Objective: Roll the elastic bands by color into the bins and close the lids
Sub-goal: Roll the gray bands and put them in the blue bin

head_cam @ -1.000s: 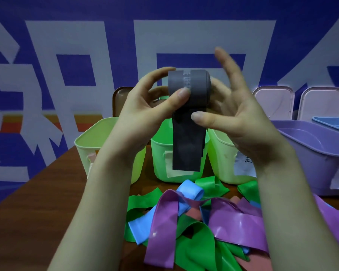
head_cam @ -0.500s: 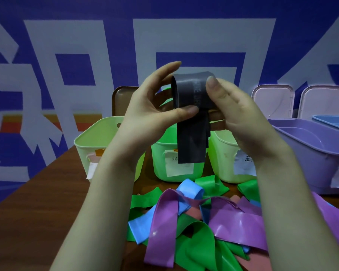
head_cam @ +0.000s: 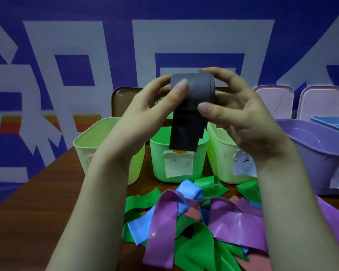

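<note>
I hold a grey elastic band, mostly wound into a roll, in the air above the bins. My left hand grips the roll's left end, thumb on its front. My right hand grips the right end, thumb under the roll. A short dark tail hangs down over the green bin. A pale green bin stands to its left, another pale green bin to its right. Loose green, blue, purple and red bands lie piled on the table in front.
A purple bin and a blue bin stand at the right. Two pale lids and a brown lid lean against the blue and white wall behind. The brown table stretches to the left.
The hanging tail has grown shorter as the roll got thicker. Both hands have turned around the roll and closed on its ends.
</note>
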The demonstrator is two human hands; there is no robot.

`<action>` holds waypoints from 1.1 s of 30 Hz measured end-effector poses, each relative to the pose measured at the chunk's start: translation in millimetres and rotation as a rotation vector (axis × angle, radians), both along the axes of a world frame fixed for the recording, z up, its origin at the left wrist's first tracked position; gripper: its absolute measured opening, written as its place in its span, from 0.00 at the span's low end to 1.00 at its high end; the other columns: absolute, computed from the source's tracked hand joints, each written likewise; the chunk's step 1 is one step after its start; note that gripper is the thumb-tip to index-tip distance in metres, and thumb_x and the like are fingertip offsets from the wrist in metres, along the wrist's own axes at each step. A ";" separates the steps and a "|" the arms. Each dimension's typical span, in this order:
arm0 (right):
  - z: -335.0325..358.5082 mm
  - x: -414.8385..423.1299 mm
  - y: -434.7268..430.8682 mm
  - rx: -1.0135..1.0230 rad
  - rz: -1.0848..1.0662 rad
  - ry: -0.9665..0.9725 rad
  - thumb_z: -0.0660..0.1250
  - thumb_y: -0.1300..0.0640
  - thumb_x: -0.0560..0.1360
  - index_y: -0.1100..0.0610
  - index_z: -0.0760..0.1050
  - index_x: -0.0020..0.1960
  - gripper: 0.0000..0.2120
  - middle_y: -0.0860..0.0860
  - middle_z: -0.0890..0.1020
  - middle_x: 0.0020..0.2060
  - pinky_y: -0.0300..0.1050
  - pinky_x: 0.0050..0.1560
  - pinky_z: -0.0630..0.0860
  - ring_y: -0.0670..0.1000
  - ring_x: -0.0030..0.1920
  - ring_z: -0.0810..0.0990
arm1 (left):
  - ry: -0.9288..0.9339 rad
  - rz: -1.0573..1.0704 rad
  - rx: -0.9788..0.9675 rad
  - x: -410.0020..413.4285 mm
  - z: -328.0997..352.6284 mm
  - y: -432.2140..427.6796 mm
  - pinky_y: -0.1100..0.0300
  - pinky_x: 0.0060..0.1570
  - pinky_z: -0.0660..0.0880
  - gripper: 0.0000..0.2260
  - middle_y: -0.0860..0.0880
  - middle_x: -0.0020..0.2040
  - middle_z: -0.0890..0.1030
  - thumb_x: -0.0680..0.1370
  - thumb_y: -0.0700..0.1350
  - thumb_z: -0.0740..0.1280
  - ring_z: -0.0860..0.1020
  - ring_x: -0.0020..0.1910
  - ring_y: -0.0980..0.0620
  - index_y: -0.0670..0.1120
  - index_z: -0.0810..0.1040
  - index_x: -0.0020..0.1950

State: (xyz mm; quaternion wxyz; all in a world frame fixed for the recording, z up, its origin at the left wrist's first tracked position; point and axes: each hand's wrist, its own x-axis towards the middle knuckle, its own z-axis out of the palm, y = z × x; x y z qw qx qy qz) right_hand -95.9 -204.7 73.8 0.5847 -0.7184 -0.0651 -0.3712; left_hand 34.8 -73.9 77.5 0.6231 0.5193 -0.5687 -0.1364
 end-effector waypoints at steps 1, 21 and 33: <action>0.2 -0.9 0.2 -0.016 0.016 0.004 0.74 0.66 0.65 0.54 0.69 0.65 0.30 0.60 0.80 0.54 0.50 0.56 0.78 0.60 0.55 0.81 | -0.009 0.004 0.006 -0.7 0.1 -0.1 0.65 0.43 0.79 0.22 0.55 0.51 0.82 0.70 0.57 0.62 0.82 0.51 0.58 0.52 0.73 0.62; -6.5 7.7 -2.7 -0.015 0.021 0.062 0.71 0.68 0.68 0.60 0.64 0.71 0.33 0.60 0.75 0.64 0.55 0.62 0.74 0.58 0.64 0.75 | 0.214 -0.040 -0.080 7.6 2.1 3.1 0.58 0.45 0.80 0.25 0.48 0.47 0.84 0.70 0.45 0.70 0.83 0.50 0.49 0.45 0.72 0.67; -0.8 4.5 2.4 0.039 -0.048 0.084 0.67 0.57 0.71 0.58 0.69 0.68 0.26 0.56 0.79 0.61 0.54 0.56 0.79 0.56 0.60 0.79 | 0.087 -0.109 -0.078 14.6 -0.6 2.7 0.54 0.50 0.80 0.28 0.43 0.57 0.81 0.64 0.34 0.76 0.82 0.54 0.46 0.52 0.75 0.60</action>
